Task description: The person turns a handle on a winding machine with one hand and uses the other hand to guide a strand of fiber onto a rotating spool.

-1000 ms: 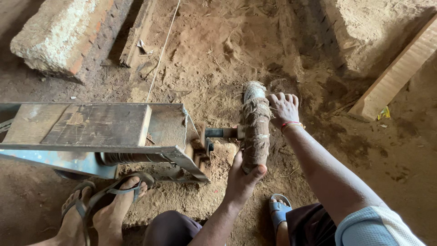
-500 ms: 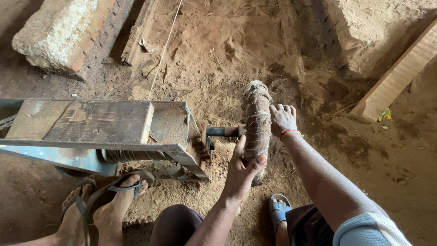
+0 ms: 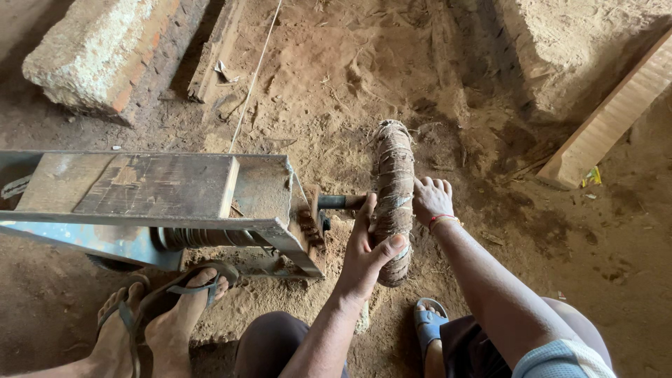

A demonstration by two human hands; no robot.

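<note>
Left hand (image 3: 365, 255) gripped brown fibre-wound spool (image 3: 393, 196) at near rim; right hand (image 3: 432, 201) pressed its side; spool looked coarse, stiff, heavy-ish; rims safest hold.

On bare earth, a fibre-wrapped roll (image 3: 393, 199) sits on the metal shaft (image 3: 341, 201) at the end of a steel-framed machine (image 3: 161, 203), its wooden top toward the left edge. The left hand (image 3: 367, 248) clasps the roll's near side, thumb across it; the right hand (image 3: 432, 199) presses its right face. A brick block (image 3: 98, 56) lies at the top-left corner, a plank (image 3: 616, 115) at the right edge.
</note>
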